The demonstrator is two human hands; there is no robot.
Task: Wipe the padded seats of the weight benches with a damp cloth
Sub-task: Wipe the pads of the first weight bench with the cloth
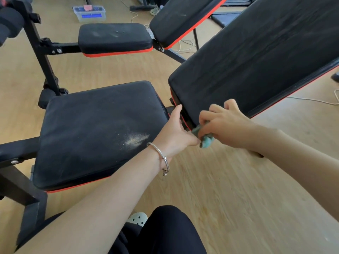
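The near bench has a black padded seat (95,132) with red trim and a pale dusty smear near its right edge. Its inclined black backrest (256,57) rises to the upper right. My right hand (227,123) grips a bunched green cloth (205,138) against the lower corner of the backrest. My left hand (176,131), with a silver bangle on the wrist, reaches into the gap between seat and backrest, thumb up against the backrest's lower edge and fingertips at the cloth. A second bench's seat (113,37) and backrest (179,17) stand behind.
Black steel frame posts (42,59) with foam rollers (9,24) stand at the left. A clear plastic bin (89,13) sits on the wooden floor at the back, with white cables (185,46) trailing behind the benches. My dark-trousered knee (168,230) and a white clog (137,218) are at the bottom.
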